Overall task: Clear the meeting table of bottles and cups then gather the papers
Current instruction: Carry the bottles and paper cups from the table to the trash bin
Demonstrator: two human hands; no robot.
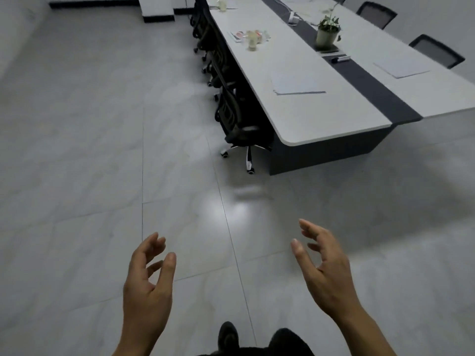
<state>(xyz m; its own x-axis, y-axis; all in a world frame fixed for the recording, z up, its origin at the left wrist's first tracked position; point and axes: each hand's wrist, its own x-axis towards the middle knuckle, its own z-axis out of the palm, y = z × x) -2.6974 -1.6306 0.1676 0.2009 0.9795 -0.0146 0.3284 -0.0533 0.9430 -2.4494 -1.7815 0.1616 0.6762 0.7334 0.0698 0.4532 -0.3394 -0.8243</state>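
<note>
Pale tiled floor (77, 150) fills most of the head view, and the long white bench (321, 119) runs away at the upper right, well apart from the person. Both hands hang over the floor holding nothing: the left hand (149, 276) and the right hand (326, 268) are released, fingers loosely spread. A near bottle (251, 40), blurred and yellowish, stands on red-printed sheets (240, 35) by the bench's left edge. A far bottle (221, 3) sits further along, and I cannot tell whether either is capped. One paper stack (298, 84) lies nearest the rounded end and another paper stack (401, 68) lies across the dark centre strip (372, 86). The likely risk is a spill: a bottle lifted carelessly, if open, would wet the sheets beneath it or drag them off the edge. Black office chairs (239, 119) line the left side and stand between an approaching person and the bottles, so a reach over their backs could knock something. A potted plant (327, 32) and markers (340, 59) on the strip crowd any sweep for papers.
</note>
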